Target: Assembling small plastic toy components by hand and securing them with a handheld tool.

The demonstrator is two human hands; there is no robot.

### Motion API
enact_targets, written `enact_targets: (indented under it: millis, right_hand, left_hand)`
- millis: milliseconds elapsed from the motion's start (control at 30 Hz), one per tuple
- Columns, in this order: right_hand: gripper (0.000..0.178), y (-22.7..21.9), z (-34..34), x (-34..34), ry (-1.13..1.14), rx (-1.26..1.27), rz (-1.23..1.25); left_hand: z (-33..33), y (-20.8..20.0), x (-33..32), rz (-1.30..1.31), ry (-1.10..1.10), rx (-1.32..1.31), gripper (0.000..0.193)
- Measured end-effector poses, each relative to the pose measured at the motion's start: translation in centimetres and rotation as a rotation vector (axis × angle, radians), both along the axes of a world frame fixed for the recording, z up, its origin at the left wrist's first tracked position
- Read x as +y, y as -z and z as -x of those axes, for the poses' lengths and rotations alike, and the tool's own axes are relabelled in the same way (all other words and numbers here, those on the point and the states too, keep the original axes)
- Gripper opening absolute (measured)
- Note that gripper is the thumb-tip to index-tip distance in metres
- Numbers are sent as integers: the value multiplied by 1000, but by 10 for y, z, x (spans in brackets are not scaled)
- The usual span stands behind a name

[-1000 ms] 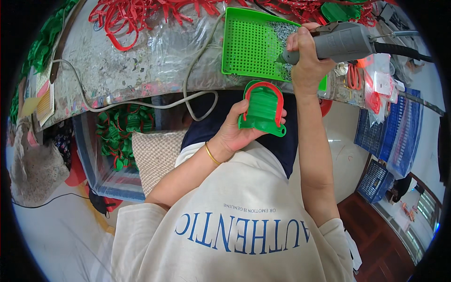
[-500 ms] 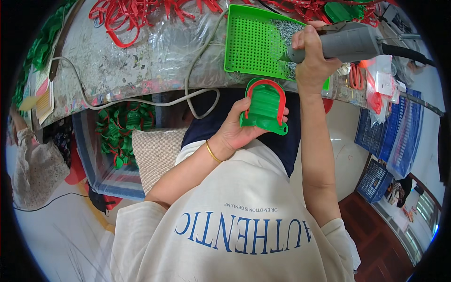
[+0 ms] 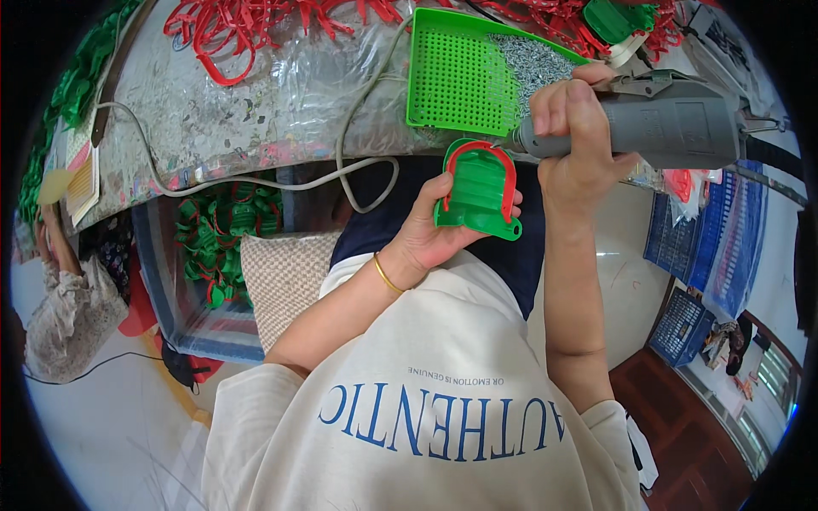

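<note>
My left hand (image 3: 434, 217) grips a green curved plastic piece (image 3: 477, 192) with a red U-shaped strip (image 3: 510, 183) lying along its inside edge. Wrapped around a grey electric screwdriver (image 3: 656, 126) is my right hand (image 3: 584, 140). The tool lies nearly level, its tip pointing left at the upper right part of the red strip. What looks like a small screw sits at the tip; whether it touches the strip I cannot tell. Just beyond both hands is a green perforated tray (image 3: 456, 77), with many small silver screws (image 3: 537, 68) heaped in its right part.
Red strips (image 3: 221, 38) pile along the table's far side. A grey cable (image 3: 341, 145) loops over the near table edge. Below left, a blue-grey bin (image 3: 209, 341) holds green and red pieces. Blue crates (image 3: 682, 328) stand at right. Another person's arm (image 3: 64, 247) shows far left.
My right hand has brought the screwdriver out of the tray's screws, toward me and to the right, its tip now by the red strip. My left hand stays nearly still.
</note>
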State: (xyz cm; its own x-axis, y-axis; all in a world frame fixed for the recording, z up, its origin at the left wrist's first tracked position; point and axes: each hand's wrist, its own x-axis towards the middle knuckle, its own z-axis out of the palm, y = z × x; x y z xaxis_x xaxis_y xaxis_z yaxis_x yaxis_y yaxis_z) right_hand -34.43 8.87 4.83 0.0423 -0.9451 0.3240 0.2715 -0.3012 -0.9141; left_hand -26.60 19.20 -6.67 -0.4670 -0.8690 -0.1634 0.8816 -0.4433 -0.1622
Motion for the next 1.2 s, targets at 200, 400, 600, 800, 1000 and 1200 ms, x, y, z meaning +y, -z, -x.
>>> enact_targets:
  millis: [200, 400, 600, 800, 1000, 1200]
  right_hand:
    - [13, 4, 0, 1, -5, 21, -1]
    - [10, 5, 0, 4, -28, 33, -10]
    - [7, 6, -2, 9, -36, 33, 27]
    - [10, -1, -2, 9, -47, 7, 63]
    - [17, -9, 1, -17, -10, 67, 229]
    - [13, 27, -5, -50, 14, -118, 78]
  left_hand:
    - [0, -3, 1, 1, -10, -17, 73]
    - [0, -6, 4, 22, -7, -37, 74]
    - [-1, -13, 4, 62, -54, -95, 74]
    - [-4, -12, 5, 90, -49, -126, 72]
    - [-6, -11, 8, 35, -51, -102, 70]
    - [-3, -2, 6, 0, -37, -22, 70]
